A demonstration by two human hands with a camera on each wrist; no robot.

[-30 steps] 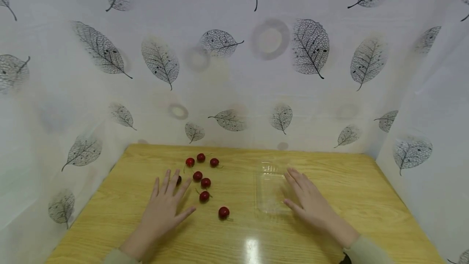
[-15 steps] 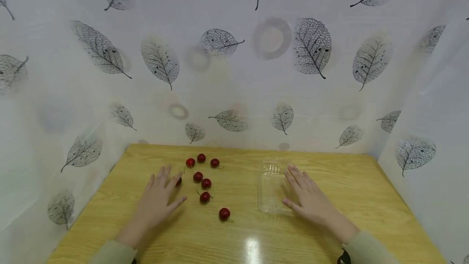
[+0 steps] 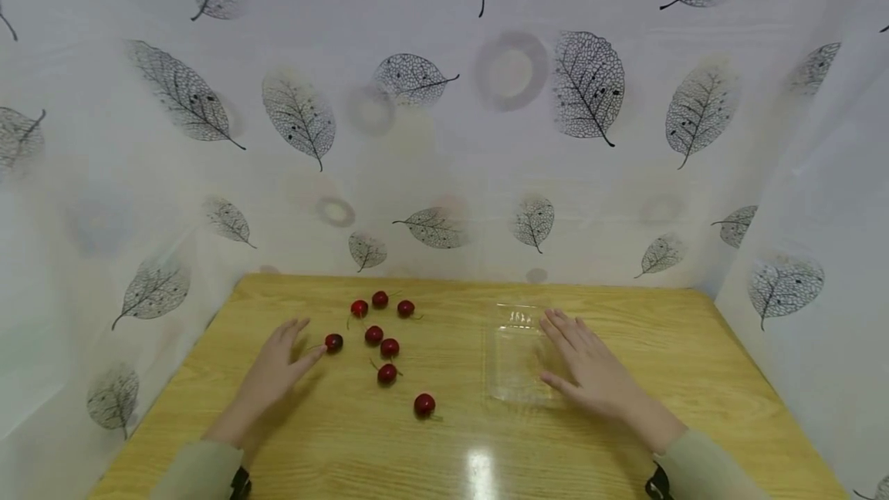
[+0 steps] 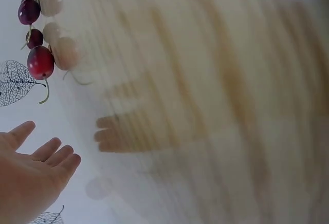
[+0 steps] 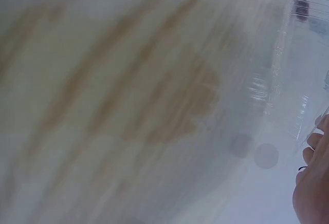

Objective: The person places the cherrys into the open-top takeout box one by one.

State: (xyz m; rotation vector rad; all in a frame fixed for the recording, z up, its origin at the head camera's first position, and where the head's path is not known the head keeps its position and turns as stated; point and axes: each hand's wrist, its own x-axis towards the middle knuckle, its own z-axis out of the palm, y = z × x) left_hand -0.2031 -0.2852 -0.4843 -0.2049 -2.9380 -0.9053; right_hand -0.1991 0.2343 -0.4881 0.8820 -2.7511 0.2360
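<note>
My left hand (image 3: 274,369) is over the table's left part, its fingers apart and its thumb reaching toward a dark red cherry (image 3: 334,342). In the left wrist view the same hand (image 4: 36,172) holds nothing, and a red cherry (image 4: 40,62) with a curved stem lies beyond its fingertips. Several more cherries (image 3: 390,347) are scattered to the right of it, one cherry (image 3: 424,405) lying nearer the front. On the right, a clear plastic container (image 3: 510,365) sits with my right hand (image 3: 590,369) at its right side, fingers extended along the edge.
The glossy wood-grain table (image 3: 458,438) reflects a bright light near its front. A white sheet with a printed leaf pattern (image 3: 590,87) encloses the table at the back and both sides.
My left hand has drawn back to the left and turned, uncovering the leftmost cherry. My right hand has stayed almost in place beside the plastic container.
</note>
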